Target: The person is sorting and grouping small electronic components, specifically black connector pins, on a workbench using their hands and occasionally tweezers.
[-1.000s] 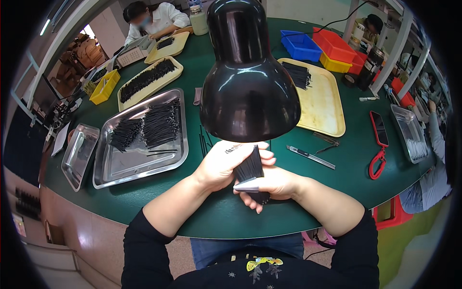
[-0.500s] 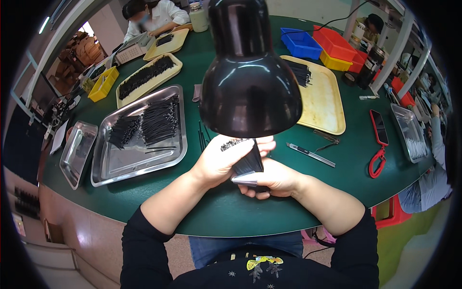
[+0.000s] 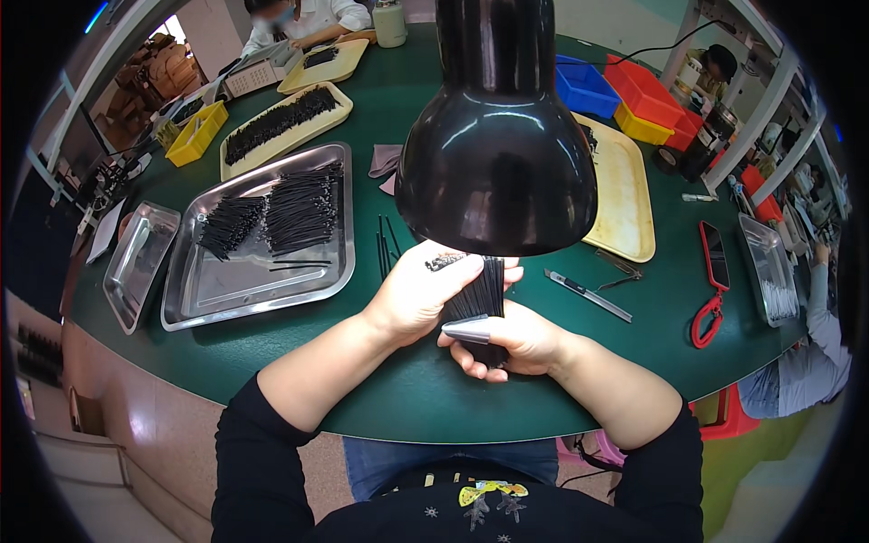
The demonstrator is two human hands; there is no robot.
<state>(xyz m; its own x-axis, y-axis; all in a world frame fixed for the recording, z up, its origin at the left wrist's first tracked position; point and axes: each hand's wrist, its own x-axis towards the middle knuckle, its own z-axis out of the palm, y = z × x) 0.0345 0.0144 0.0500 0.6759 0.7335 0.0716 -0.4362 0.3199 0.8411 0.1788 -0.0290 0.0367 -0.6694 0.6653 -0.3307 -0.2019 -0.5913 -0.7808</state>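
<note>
Both of my hands grip one bundle of thin black tubes under the black lamp. My left hand is wrapped round its upper part, where light, shiny ends show beside the thumb. Lower down, my right hand clasps the bundle, and a grey cover sits on its thumb. The lamp shade hides part of the left fingertips. On the green table, a few loose black tubes lie just left of my left hand. To the left, a steel tray carries two piles of similar black tubes.
The black lamp hangs low over my hands. Right of them lie a utility knife, tweezers and a phone with a red strap. Cream trays, coloured bins and a small steel tray stand around. Another person works across the table.
My view has shifted slightly, so the lamp appears farther right. My hands still hold the bundle, and its tubes now look more fanned out between them.
</note>
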